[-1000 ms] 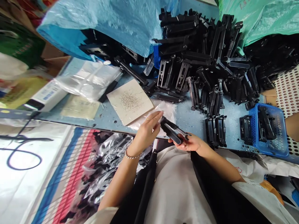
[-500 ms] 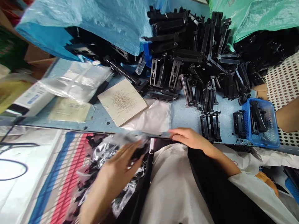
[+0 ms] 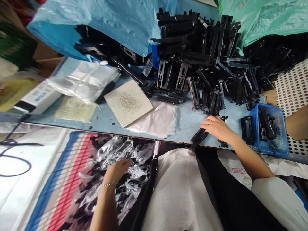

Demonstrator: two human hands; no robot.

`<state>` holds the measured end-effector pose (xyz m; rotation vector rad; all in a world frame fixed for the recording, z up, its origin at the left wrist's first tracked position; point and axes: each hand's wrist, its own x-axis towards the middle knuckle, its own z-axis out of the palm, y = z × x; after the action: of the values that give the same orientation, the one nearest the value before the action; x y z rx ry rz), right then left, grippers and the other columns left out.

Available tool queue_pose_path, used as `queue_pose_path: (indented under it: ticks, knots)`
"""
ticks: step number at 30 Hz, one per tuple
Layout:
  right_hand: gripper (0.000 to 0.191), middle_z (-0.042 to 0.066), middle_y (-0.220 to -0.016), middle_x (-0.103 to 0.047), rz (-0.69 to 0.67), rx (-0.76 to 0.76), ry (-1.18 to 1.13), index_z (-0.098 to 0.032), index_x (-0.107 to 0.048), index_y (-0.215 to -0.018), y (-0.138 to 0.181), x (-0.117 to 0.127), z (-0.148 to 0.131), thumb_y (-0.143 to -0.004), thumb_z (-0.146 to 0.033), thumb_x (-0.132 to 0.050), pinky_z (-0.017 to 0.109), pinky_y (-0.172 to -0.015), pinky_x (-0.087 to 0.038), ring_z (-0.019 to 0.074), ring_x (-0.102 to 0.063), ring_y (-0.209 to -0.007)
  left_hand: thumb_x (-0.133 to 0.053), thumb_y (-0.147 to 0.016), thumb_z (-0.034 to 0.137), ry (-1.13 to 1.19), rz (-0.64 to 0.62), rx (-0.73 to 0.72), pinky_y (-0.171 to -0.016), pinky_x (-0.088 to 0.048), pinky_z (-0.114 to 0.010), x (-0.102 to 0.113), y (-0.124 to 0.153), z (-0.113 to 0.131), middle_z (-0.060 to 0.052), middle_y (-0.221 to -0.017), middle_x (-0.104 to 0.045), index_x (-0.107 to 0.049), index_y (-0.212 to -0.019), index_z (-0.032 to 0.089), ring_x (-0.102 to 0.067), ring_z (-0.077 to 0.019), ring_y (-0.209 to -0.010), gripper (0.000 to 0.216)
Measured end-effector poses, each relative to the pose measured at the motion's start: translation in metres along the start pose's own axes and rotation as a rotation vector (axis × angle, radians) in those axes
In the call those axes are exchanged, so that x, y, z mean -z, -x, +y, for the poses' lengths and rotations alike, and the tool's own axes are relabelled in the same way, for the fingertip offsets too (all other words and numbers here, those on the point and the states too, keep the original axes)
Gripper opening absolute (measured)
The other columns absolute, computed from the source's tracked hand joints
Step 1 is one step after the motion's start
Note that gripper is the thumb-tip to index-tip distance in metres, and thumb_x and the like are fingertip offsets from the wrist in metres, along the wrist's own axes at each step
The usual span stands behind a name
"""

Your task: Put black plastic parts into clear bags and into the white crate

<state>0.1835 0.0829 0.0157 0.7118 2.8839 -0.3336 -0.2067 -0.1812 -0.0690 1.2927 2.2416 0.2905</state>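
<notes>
My right hand [image 3: 218, 129] is closed around a long black part [image 3: 200, 136] at the front edge of the table, its fingers over the part's upper end. The part lies tilted, its lower end towards my lap. Under and beside that hand stand more black parts of the same kind [image 3: 223, 120]. My left hand [image 3: 117, 171] is low over a heap of black parts in clear plastic bags [image 3: 134, 179], left of my lap. Its fingers are curled and blurred, so whether they grip anything cannot be made out.
A large pile of black parts [image 3: 185, 51] covers the back of the table. A blue basket [image 3: 285, 141] holds several parts, with another person's arm [image 3: 298, 125] beside it. A beige square board [image 3: 127, 104], a clear bag [image 3: 156, 122] and a wrapped plastic stack [image 3: 84, 80] lie left.
My right hand has moved right from the table edge and taken hold of a black part. My left hand, which was near a blurred plastic bag, has moved down over the heap.
</notes>
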Motion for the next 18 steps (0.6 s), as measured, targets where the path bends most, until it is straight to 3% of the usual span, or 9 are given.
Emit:
queue_pose_path:
  ticks: [2, 3, 5, 7, 9, 13, 16, 18]
  knots:
    - [0.021, 0.008, -0.108, -0.073, 0.019, 0.022, -0.142, -0.021, -0.072, -0.115, -0.008, 0.0, -0.003, -0.097, -0.017, -0.061, 0.036, -0.085, -0.047, 0.0252, -0.057, -0.103, -0.059, -0.092, 0.042, 0.066, 0.056, 0.0, -0.064, -0.054, -0.033, 0.006, -0.029, 0.033, -0.002, -0.069, -0.066, -0.069, -0.078, 0.02, -0.065, -0.0203, -0.066, 0.028]
    - [0.021, 0.008, -0.106, -0.073, 0.032, 0.021, -0.223, -0.021, -0.071, -0.116, -0.012, 0.0, -0.004, -0.098, -0.021, -0.06, 0.036, -0.085, -0.048, 0.025, -0.058, -0.102, -0.057, -0.093, 0.042, 0.131, 0.116, -0.047, -0.068, -0.054, -0.032, 0.006, -0.043, 0.056, -0.003, -0.074, -0.068, -0.07, -0.083, 0.02, -0.065, -0.0196, -0.07, 0.027]
    - [0.023, 0.008, -0.104, -0.072, 0.082, -0.029, -0.407, -0.021, -0.071, -0.117, -0.018, -0.003, -0.005, -0.099, -0.027, -0.059, 0.038, -0.088, -0.049, 0.025, -0.06, -0.101, -0.052, -0.096, 0.039, 0.253, 0.23, -0.29, -0.081, -0.055, -0.033, -0.001, -0.07, 0.108, -0.006, -0.089, -0.07, -0.071, -0.093, 0.019, -0.066, -0.0199, -0.083, 0.028]
    - [0.024, 0.007, -0.104, -0.071, 0.152, -0.136, -0.629, -0.022, -0.073, -0.115, -0.022, -0.009, -0.006, -0.097, -0.031, -0.06, 0.038, -0.09, -0.05, 0.0245, -0.063, -0.1, -0.053, -0.095, 0.034, 0.225, 0.291, -0.471, -0.088, -0.055, -0.038, -0.015, -0.092, 0.152, -0.012, -0.1, -0.069, -0.071, -0.092, 0.017, -0.065, -0.0238, -0.094, 0.024]
    - [0.025, 0.006, -0.103, -0.071, 0.24, -0.297, -0.903, -0.022, -0.073, -0.112, -0.026, -0.018, -0.01, -0.093, -0.035, -0.063, 0.036, -0.086, -0.052, 0.0229, -0.065, -0.095, -0.057, -0.091, 0.029, 0.128, 0.288, -0.506, -0.089, -0.055, -0.044, -0.029, -0.109, 0.176, -0.016, -0.101, -0.067, -0.07, -0.084, 0.015, -0.063, -0.0285, -0.098, 0.02]
    - [0.033, 0.001, -0.081, -0.068, 0.355, -0.494, -1.519, -0.021, -0.073, -0.097, -0.041, -0.034, -0.026, -0.082, -0.05, -0.074, 0.03, -0.066, -0.053, 0.0166, -0.063, -0.07, -0.054, -0.088, 0.022, 0.201, 0.136, -0.418, -0.088, -0.055, -0.041, -0.033, -0.128, 0.17, -0.014, -0.093, -0.07, -0.067, -0.074, 0.016, -0.066, -0.0271, -0.092, 0.021]
    - [0.037, 0.0, -0.074, -0.067, 0.377, -0.452, -1.869, -0.021, -0.07, -0.083, -0.061, -0.039, -0.044, -0.072, -0.054, -0.082, 0.03, -0.064, -0.054, 0.0155, -0.063, -0.065, -0.055, -0.085, 0.025, 0.395, 0.106, -0.373, -0.088, -0.054, -0.036, -0.022, -0.132, 0.156, -0.01, -0.09, -0.072, -0.066, -0.07, 0.018, -0.067, -0.0238, -0.092, 0.02]
    - [0.035, 0.001, -0.078, -0.071, 0.387, -0.389, -2.043, -0.021, -0.069, -0.081, -0.079, -0.039, -0.055, -0.072, -0.052, -0.084, 0.033, -0.073, -0.057, 0.0187, -0.069, -0.075, -0.055, -0.083, 0.027, 0.479, 0.123, -0.313, -0.082, -0.055, -0.033, -0.019, -0.132, 0.154, -0.008, -0.089, -0.073, -0.066, -0.072, 0.018, -0.067, -0.0215, -0.087, 0.019]
